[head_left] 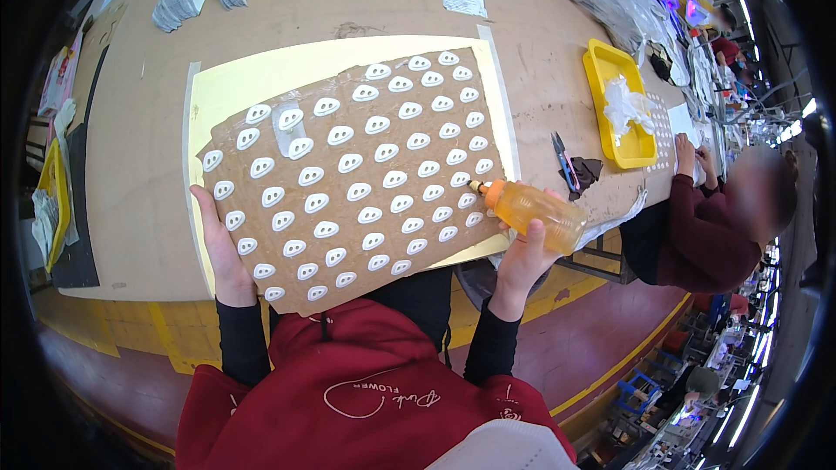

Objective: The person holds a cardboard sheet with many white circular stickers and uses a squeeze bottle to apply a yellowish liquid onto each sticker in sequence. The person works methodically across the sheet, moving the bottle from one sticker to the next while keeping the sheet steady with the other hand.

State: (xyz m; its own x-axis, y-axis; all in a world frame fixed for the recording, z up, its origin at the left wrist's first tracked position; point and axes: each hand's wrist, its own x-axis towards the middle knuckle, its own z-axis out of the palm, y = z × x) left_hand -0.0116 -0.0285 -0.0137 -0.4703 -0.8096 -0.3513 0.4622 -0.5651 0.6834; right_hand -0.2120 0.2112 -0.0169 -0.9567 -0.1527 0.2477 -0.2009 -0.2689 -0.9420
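My left hand (222, 248) grips the left edge of a brown cardboard sheet (294, 198), with its fingers hidden beneath. Rows of small white rounded-triangle pieces (350, 163), each with two dark oval holes, lie across the sheet. A strip of clear tape (284, 141) shows near its upper left. In my right hand (527, 257) is a squeeze bottle (540, 216) of amber liquid, tilted on its side. Its nozzle (476, 185) points left and is over the sheet's right edge, close to a white piece; I cannot tell whether they touch.
Pale yellow paper (252, 78) lies under the cardboard. To the right are thread snips (564, 161), a dark cloth scrap (586, 174) and a yellow tray (623, 152) with white material inside. Stacked grey-white pieces (183, 5) lie far left. A co-worker (718, 226) sits at the right.
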